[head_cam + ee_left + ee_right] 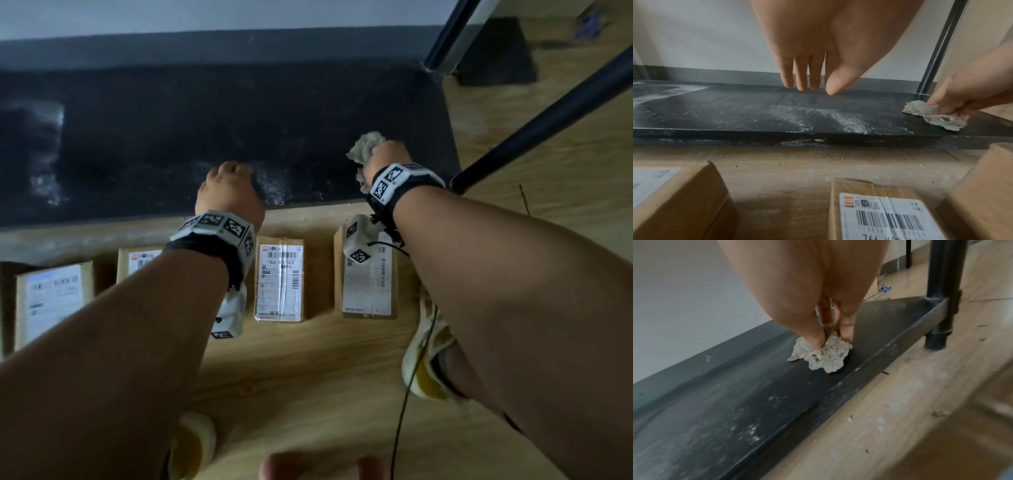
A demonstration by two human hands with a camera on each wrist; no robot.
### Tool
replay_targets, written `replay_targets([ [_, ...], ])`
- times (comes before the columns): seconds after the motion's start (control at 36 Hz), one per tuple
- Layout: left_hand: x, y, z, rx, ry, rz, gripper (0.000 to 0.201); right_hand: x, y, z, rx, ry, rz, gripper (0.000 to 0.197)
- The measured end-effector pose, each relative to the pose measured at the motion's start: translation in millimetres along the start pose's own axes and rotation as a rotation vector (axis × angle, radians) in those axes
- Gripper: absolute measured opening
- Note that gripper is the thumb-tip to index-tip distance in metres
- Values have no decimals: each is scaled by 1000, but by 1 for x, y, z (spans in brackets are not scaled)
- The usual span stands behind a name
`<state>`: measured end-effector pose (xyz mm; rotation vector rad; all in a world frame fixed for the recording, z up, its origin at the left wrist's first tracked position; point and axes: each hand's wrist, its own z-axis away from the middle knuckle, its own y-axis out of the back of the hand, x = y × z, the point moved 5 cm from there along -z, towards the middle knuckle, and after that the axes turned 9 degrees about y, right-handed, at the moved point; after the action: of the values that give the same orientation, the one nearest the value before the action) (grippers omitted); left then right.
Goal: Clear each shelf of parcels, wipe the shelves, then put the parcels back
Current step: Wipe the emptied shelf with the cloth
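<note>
The bottom shelf [171,137] is a black board just above the floor, bare of parcels and streaked with white dust [818,116]. My right hand [387,156] grips a crumpled pale rag [364,147] and presses it on the shelf's right end [879,331]; the rag [824,353] shows bunched under the fingertips. My left hand [227,181] hangs over the shelf's front middle, its fingers [801,78] straight, pointing down and holding nothing. Several brown parcels with white labels lie on the floor before the shelf: one [279,277], another [368,274], a third [54,301].
Black metal posts [534,123] of the rack rise at the right end, one foot [937,337] on the wooden floor [308,359]. A grey skirting and white wall [694,40] run behind the shelf. My yellow-and-white shoes [424,359] stand close behind the parcels.
</note>
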<state>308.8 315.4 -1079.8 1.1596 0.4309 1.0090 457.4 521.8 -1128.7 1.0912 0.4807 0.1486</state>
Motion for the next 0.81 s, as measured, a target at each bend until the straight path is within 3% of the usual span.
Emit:
replay_targets([
  [0.19,-4,4,-10,5,22,19,53,-40,-12,-5,6,38,-82,34],
  [0.28,-7,5,-11,14,28,25,54,-63,-21,4,13,123,-86,34],
  [0.44,-13,6,-2,13,31,32,55,-91,-47,29,-124,251,-60,31],
  [0.56,-15,8,7,31,28,37,53,-87,-40,35,-161,243,-11,39],
  [0.67,-19,6,12,20,35,31,56,-57,-20,36,16,158,105,39],
  [0.75,-22,4,14,16,51,32,57,-36,-19,42,-12,48,126,47],
  [0.81,-25,3,16,10,68,43,56,-33,-21,43,-22,65,117,43],
])
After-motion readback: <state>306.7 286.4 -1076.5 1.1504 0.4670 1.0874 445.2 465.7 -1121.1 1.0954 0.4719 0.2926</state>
